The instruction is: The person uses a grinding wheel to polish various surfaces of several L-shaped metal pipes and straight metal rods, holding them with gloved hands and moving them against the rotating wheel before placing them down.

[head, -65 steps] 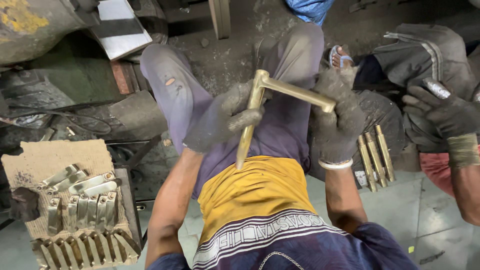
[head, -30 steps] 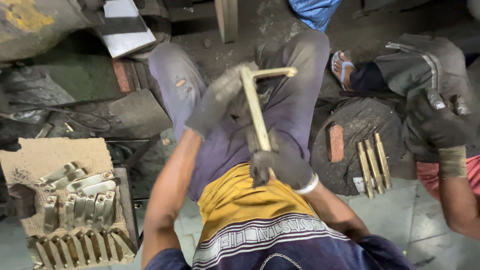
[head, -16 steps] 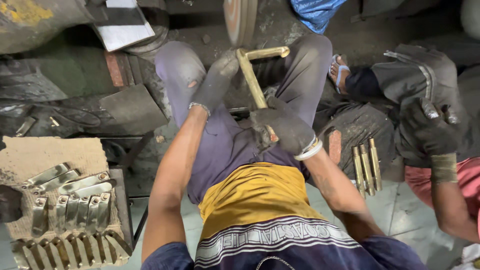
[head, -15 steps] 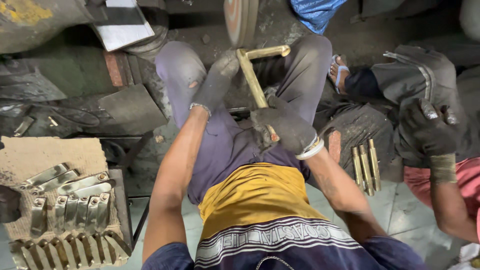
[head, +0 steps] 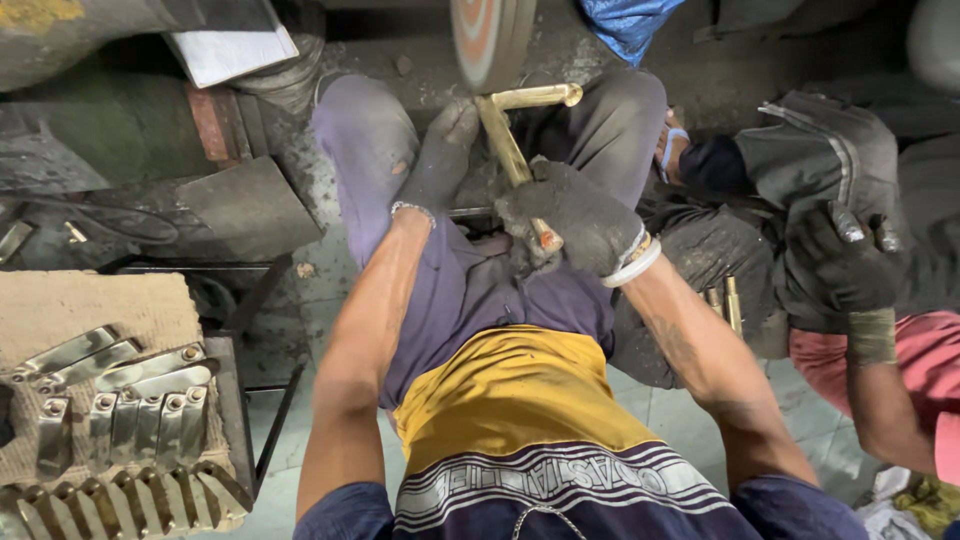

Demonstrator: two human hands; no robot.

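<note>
I am at the polishing step, my left hand [head: 440, 150] and right hand [head: 570, 215] both closed tight around the brass handle [head: 515, 135] at the wheel [head: 490, 35], and next I think it needs steady pressure.

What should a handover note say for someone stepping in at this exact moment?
Left hand: gloved, gripping the L-shaped brass piece near its bend.
Right hand: gloved, closed on the piece's lower end.
The bend sits at the buffing wheel; whether they touch, I cannot tell.
Finished-looking metal parts lie in rows on the tray at left; a few brass rods lie at right, beside a co-worker's gloved hand.
Done: the piece is brought up to the wheel. Left: working the piece, then setting it down.
</note>
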